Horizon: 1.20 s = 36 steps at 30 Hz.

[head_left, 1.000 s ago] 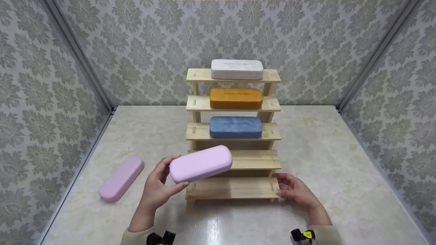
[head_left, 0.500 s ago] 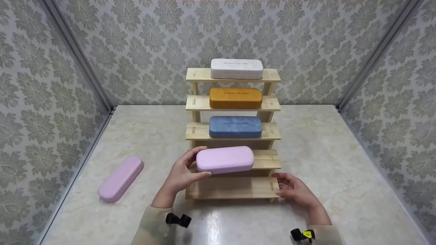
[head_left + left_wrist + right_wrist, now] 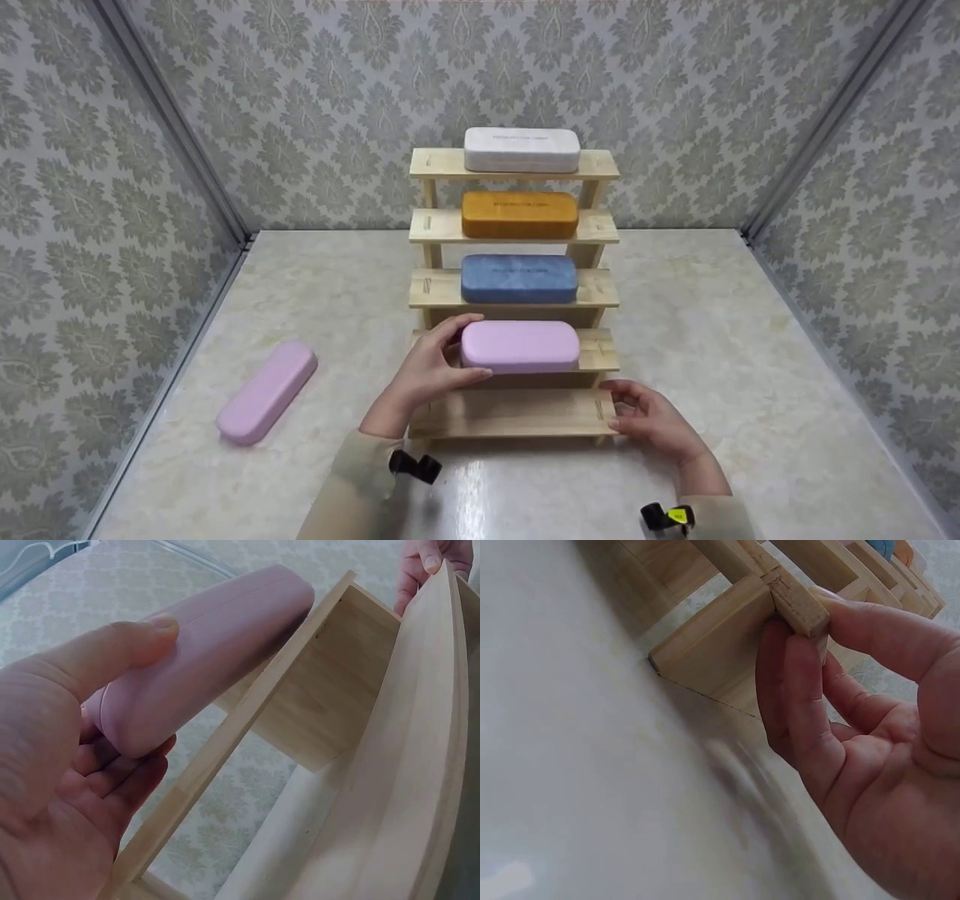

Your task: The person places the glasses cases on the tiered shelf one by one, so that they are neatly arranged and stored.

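Observation:
My left hand (image 3: 433, 367) holds a pink glasses case (image 3: 520, 347) by its left end, thumb in front and fingers behind. The case lies level at the second step from the bottom of a wooden stepped rack (image 3: 517, 417). In the left wrist view the thumb presses the side of the pink case (image 3: 217, 652), which sits right at the edge of a wooden board. My right hand (image 3: 654, 421) grips the right end of the lowest step; in the right wrist view thumb and fingers pinch the board's end (image 3: 799, 604).
Blue (image 3: 519, 279), orange (image 3: 519, 215) and white (image 3: 522, 150) cases stand on the upper three steps. A second pink case (image 3: 268, 393) lies on the table (image 3: 337, 285) to the left. Patterned walls (image 3: 480, 67) enclose the table at the back and sides.
My left hand has carried the pink case to the right and turned it from tilted to level, at the second step from the bottom. The right hand has stayed on the rack.

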Each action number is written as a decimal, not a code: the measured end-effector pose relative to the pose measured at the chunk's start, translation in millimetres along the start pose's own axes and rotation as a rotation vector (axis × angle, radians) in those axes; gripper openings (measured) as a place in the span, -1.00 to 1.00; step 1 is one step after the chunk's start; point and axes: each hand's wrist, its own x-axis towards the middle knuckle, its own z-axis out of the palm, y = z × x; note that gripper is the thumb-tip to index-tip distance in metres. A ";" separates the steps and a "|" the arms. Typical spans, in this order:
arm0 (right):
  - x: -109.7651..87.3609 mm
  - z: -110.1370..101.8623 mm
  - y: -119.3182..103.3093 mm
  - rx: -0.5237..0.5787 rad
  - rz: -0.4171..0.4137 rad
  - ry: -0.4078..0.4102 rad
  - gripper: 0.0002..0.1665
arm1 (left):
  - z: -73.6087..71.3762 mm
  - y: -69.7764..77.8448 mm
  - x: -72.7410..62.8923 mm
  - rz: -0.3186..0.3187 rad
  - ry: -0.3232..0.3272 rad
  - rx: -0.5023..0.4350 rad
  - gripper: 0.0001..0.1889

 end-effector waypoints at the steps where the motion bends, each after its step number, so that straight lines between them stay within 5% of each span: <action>1: 0.0 0.1 -0.2 -0.002 0.001 0.000 -0.20 | 0.5 0.1 1.0 -0.004 -0.002 0.004 -0.23; 15: 0.1 -0.9 -1.1 0.002 -0.004 -0.015 -0.20 | -2.1 4.6 10.8 -0.039 -0.030 0.238 -0.19; 36: 0.5 -0.1 0.4 -0.006 -0.007 -0.010 -0.18 | -1.9 4.0 9.1 -0.021 -0.016 0.242 -0.20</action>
